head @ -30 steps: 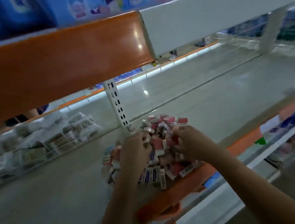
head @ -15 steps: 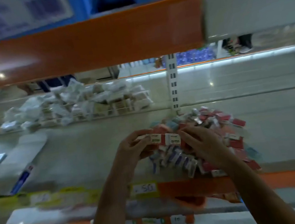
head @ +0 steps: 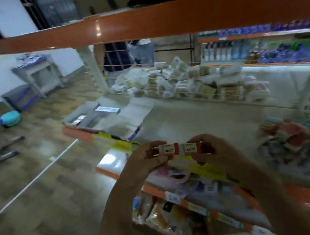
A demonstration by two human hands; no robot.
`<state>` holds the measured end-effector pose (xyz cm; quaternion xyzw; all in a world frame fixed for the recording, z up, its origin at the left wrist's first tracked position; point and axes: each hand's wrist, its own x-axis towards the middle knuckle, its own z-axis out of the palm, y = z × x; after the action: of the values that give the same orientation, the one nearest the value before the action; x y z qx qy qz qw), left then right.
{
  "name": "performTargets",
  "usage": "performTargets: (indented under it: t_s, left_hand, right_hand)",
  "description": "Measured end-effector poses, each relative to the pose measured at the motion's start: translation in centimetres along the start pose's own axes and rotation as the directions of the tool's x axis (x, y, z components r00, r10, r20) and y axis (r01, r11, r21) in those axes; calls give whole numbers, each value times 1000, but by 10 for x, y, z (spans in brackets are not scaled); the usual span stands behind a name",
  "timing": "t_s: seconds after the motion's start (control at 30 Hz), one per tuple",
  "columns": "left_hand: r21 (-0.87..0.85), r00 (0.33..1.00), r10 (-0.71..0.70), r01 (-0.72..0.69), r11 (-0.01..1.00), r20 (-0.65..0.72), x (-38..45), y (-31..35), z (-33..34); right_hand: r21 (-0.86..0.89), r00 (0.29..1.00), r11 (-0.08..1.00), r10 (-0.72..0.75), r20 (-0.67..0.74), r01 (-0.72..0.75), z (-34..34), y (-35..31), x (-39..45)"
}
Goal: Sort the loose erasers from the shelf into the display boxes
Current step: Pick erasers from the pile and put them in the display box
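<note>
Between the two hands, over the front edge of the shelf (head: 200, 123), sit two red and white erasers. One eraser (head: 171, 150) is pinched by the left hand (head: 146, 159), with the thumb below and the fingers curled over the top. The other eraser (head: 192, 148) is pinched the same way by the right hand (head: 216, 148). The two erasers are side by side, end to end, and look like they touch or almost touch. Both show the same "2B" print, so they seem to be the same kind.

Far to the right on the shelf lies the pile (head: 301, 146) of loose erasers, all mixed up and blurry. To the left, on the far end of the shelf, lie the open boxes (head: 108, 118). One looks to have a few things in it, but it is too blurry to say what.

The step now looks like taking this pair over to a box. To do it well, keep both grips snug, keep the prints facing the same way, and pick the box that fits this kind. Set them in flat and neat, next to each other, then let go only when they rest inside
</note>
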<state>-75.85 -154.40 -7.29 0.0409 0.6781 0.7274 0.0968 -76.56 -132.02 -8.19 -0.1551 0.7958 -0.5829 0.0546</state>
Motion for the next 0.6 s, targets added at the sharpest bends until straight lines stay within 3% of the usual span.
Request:
performTargets:
  t_s: [0.2, 0.43, 0.6]
  left_hand:
    - [98, 997, 62, -56, 994, -54, -19, 13, -131]
    - [108, 991, 68, -55, 993, -119, -8, 20, -248]
    - [82, 986, 43, -31, 996, -160, 25, 23, -316]
  right_hand:
    - [-167, 996, 982, -73, 57, 82, 109, -39, 62]
    - [-94, 989, 988, -117, 96, 126, 198, -62, 137]
    - [-228, 980, 954, -182, 76, 195, 237, -67, 212]
